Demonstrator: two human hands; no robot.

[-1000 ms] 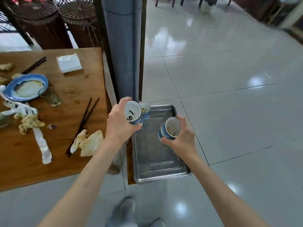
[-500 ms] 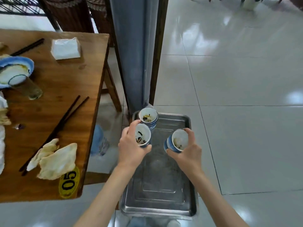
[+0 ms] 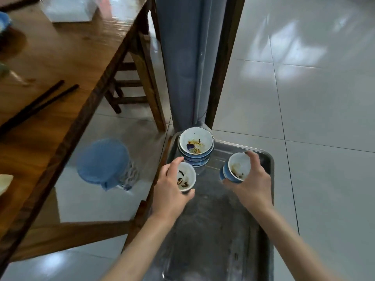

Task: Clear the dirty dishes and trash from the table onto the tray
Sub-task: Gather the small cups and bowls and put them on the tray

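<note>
My left hand (image 3: 170, 191) and right hand (image 3: 251, 181) each clamp 1 bowl; I should nest them gently onto the stack (image 3: 195, 148).

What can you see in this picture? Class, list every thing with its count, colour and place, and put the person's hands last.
Steel tray: one, silver, on the floor by the table.
Stacked bowls: one stack, blue outside and white inside, tray's far left corner.
Small bowls: two, blue and white, soiled; one in the left hand, one in the right.
Wooden table: one, brown, left.
Chopsticks: one pair, dark, on the table.
Napkin pack: one, white, table's far edge.
Bin: one, blue, under the table.
Post: one, grey, behind the tray.
Hands: left hand, right hand, over the tray.
</note>
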